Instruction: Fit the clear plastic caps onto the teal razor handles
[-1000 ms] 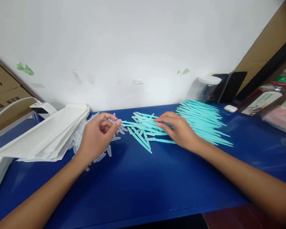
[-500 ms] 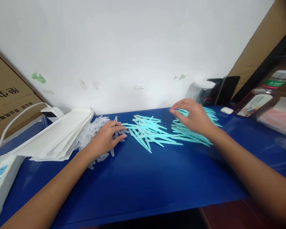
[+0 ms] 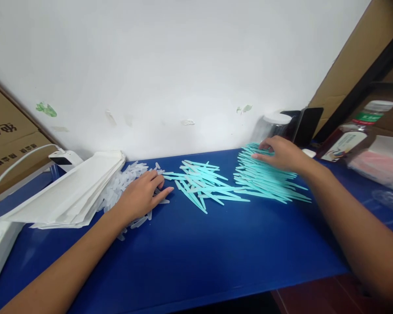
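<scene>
My left hand (image 3: 144,195) rests on a heap of small translucent plastic pieces, shaped like narrow caps (image 3: 119,187). Its fingers curl down among them, while the thumb stretches out apart to the right; no piece shows in a grip. My right hand (image 3: 280,153) is over the back of the right-hand pile of thin, tapered turquoise plastic sticks (image 3: 262,179). A gap shows between its thumb and fingers, with nothing visible in it. Between the hands lies a looser, crisscrossed pile of the same turquoise sticks (image 3: 201,181).
White paper sleeves (image 3: 68,187) are stacked left of the caps, near a white device with a cable (image 3: 65,159) and a power strip (image 3: 0,248). At the right stand a lidded jar (image 3: 275,124), a dark phone (image 3: 309,126) and a bottle (image 3: 347,135). The blue table (image 3: 196,257) meets a white wall.
My right hand has moved right and slightly down over the turquoise pile, uncovering more sticks. The left hand's fingers have curled in more. The view has shifted slightly.
</scene>
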`<state>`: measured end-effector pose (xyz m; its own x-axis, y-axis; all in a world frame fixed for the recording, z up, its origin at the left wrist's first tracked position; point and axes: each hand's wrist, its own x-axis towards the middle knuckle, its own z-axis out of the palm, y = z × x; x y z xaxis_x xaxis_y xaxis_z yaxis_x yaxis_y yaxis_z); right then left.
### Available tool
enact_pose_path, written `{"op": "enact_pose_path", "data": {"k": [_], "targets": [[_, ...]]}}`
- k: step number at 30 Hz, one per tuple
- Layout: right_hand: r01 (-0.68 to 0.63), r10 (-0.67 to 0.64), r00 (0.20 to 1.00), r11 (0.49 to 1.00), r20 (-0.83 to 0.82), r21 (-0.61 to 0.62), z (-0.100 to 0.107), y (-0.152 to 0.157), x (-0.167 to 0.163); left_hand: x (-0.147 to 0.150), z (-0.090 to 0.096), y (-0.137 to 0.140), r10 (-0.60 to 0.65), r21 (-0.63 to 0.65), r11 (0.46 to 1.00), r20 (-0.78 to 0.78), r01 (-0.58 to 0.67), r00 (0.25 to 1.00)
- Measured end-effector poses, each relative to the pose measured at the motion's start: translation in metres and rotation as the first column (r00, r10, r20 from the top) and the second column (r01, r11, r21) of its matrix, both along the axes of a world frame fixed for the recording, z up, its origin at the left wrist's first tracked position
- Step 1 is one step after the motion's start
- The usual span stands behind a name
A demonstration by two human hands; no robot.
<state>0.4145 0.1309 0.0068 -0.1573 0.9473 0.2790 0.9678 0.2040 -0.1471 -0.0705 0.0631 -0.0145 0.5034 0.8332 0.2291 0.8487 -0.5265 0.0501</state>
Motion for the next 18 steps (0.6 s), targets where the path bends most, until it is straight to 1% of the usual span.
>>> {"op": "enact_pose_path", "data": {"k": [5, 8, 11, 14, 18], "targets": [[0.063, -0.060, 0.998, 0.985, 0.026, -0.160, 0.000, -0.001, 0.018, 0.001, 0.003, -0.004, -0.004, -0.074, 0.997, -0.053, 0.000, 0.999], [0.112, -0.104, 0.994, 0.958, 0.045, -0.262, 0.002, -0.003, 0.024, 0.004, 0.003, -0.004, -0.032, -0.062, 0.998, -0.071, 0.028, 0.997], [0.117, -0.103, 0.993, 0.932, 0.059, -0.343, 0.002, -0.003, 0.022, 0.007, 0.001, -0.004, -0.038, -0.030, 0.999, -0.098, 0.035, 0.995], [0.085, -0.065, 0.996, 0.924, 0.068, -0.372, 0.001, -0.003, 0.018, 0.009, 0.001, -0.003, -0.018, -0.018, 1.000, -0.128, 0.015, 0.992], [0.049, -0.020, 0.996, 0.941, 0.088, -0.334, 0.000, -0.003, 0.016, 0.009, 0.001, -0.003, 0.008, -0.027, 1.000, -0.148, -0.012, 0.989]]}}
